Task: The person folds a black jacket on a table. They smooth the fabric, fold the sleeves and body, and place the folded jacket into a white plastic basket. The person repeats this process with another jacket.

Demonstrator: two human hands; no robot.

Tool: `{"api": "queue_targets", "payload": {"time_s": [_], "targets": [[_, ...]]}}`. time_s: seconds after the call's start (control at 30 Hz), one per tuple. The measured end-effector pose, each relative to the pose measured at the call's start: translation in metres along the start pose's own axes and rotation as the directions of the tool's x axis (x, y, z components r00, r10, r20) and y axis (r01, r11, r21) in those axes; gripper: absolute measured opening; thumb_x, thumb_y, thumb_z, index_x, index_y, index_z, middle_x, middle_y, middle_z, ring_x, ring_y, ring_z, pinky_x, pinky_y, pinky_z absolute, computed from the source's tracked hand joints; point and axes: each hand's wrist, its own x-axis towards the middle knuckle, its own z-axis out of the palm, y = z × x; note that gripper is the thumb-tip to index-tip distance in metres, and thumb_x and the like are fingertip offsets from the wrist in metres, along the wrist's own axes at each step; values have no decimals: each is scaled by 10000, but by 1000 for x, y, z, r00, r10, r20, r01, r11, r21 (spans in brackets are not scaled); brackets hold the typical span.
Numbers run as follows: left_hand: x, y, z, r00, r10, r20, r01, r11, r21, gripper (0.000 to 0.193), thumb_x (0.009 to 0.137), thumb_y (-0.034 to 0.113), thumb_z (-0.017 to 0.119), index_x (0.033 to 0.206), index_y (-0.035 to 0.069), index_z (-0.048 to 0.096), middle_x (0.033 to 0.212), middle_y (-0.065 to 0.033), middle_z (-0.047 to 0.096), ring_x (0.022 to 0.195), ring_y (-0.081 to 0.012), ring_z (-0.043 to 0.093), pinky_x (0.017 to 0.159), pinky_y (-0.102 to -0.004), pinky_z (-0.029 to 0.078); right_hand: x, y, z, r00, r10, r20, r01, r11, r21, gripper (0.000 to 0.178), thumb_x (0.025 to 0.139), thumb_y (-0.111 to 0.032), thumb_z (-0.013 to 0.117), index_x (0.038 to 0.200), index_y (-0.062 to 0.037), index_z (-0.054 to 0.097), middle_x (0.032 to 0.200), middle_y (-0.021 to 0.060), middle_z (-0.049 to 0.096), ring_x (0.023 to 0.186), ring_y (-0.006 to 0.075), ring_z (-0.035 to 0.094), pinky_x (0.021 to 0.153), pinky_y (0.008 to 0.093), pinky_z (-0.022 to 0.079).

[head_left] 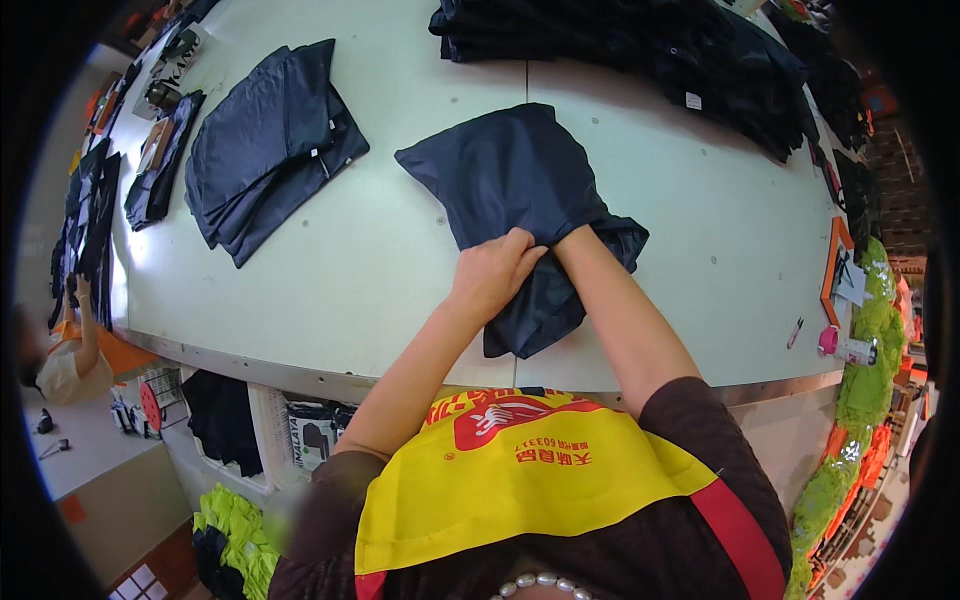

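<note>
A dark navy fabric piece, shaped like a bag (510, 170), lies on the pale table (370, 270) in front of me. My left hand (495, 270) is closed on the fabric's near edge, thumb and fingers pinching it. At the wrist, my right hand (572, 240) disappears into the opening of the piece, so its fingers are hidden. Loose cloth spreads below and to the right of my wrists. To the left rests a fanned stack of similar navy pieces (265, 145) with small white labels.
A large heap of dark cloth (640, 50) covers the far right of the table. A pink-capped bottle (845, 345), a pen (795, 332) and an orange frame (832, 270) are at the right edge. At far left, another person (75, 360) handles dark cloth.
</note>
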Motion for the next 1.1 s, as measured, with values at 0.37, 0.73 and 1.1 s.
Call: {"api": "queue_targets", "payload": {"time_s": [0.37, 0.73, 1.1], "targets": [[-18, 3, -15, 997, -11, 79, 16, 998, -66, 322, 729, 233, 736, 942, 84, 546, 788, -103, 577, 742, -284, 569, 629, -356, 459, -17, -3, 20, 891, -370, -263, 304, 917, -260, 454, 865, -405, 500, 1171, -77, 568, 1187, 160, 557, 1092, 305, 522, 952, 384, 385], [-45, -84, 5, 987, -159, 35, 159, 987, -6, 462, 639, 53, 752, 1054, 91, 551, 1089, -142, 502, 1058, -335, 478, 909, -374, 402, -97, 64, -31, 851, -520, 72, 512, 852, 108, 257, 827, -346, 591, 948, -123, 629, 867, 62, 640, 806, 255, 616, 688, 346, 484], [-70, -76, -12, 697, -714, -71, 452, 515, -729, 268, 838, 184, 644, 1056, 43, 580, 1029, -107, 586, 1008, -213, 547, 815, -342, 457, -133, 21, -19, 711, -700, 66, 687, 673, -273, 426, 772, -149, 580, 1190, -112, 502, 1059, 78, 580, 912, 219, 587, 738, 335, 472]]}}
